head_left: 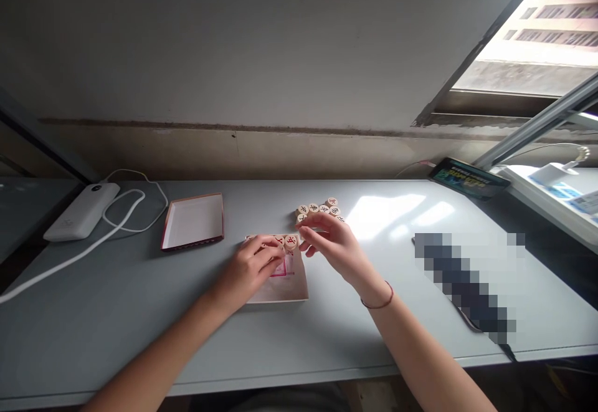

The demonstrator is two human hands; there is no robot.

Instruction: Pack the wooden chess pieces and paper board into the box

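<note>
From the head view, we see the left hand (pixel 255 262) bent over the far left part of a shallow, open, white-walled cardboard box (pixel 299 284); its fingers cover some contents, so we cannot tell whether it pinches anything. Beside it, round pale wooden discs with red characters (pixel 291 242) sit along the box's far edge. Our right hand (pixel 334 237) arches between box and cluster, thumb and forefinger curled toward each other; we cannot tell if a disc is between them. Behind it, a cluster of round pale wooden discs with mostly dark characters (pixel 313 209) stands on the smooth grey-blue tabletop (pixel 224 343). With our knuckles this near, a careless sweep could topple or scatter those discs; a push from our left fingers could disarrange the boxed row or skid the light box.
</note>
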